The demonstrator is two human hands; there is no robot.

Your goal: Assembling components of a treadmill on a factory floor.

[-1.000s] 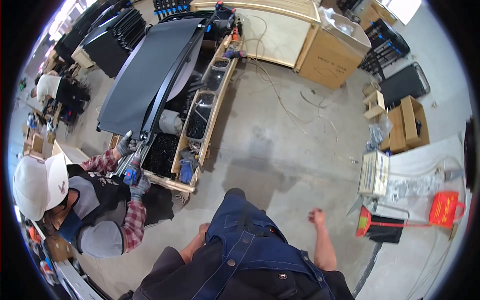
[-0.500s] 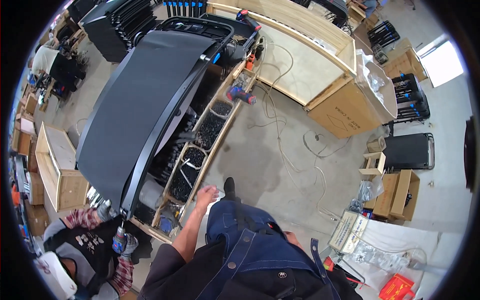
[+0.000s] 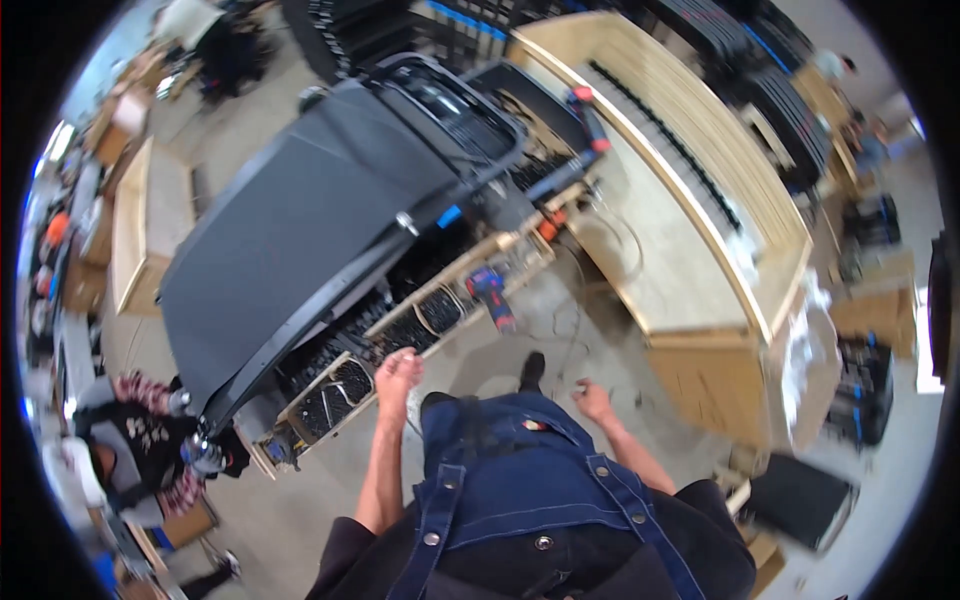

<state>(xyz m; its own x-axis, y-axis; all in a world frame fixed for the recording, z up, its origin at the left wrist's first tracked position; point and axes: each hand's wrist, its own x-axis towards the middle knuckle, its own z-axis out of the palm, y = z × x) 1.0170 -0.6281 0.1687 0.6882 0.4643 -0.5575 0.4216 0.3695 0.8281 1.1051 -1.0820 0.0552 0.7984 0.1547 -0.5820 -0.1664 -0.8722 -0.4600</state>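
My left hand [image 3: 399,371] hovers by the near edge of a long wooden tray [image 3: 368,392], its fingers curled in. Whether anything small is inside them I cannot make out. Lower and to the right, my right hand [image 3: 593,399] hangs over the floor with loosely bent fingers, apart, and nothing visible in it. Dark screws [image 3: 318,412] and a pale bent rod [image 3: 338,392] lie in the tray's compartments. A red and blue cordless drill [image 3: 489,297] rests across its far end. Beyond the tray stands a large dark panel [image 3: 290,210] on a black frame.
A co-worker [image 3: 140,440] with plaid sleeves and gloves holds a power tool [image 3: 203,453] at the panel's near left corner. A wooden crate [image 3: 690,230] stands ahead right, above a cardboard box [image 3: 705,385]. Another red-and-black tool [image 3: 590,125] lies at the crate. Cables trail on the floor.
My view has swung right and I have moved closer to the crate. My left hand is now further along the tray. My right hand has come out from beside my apron into view.
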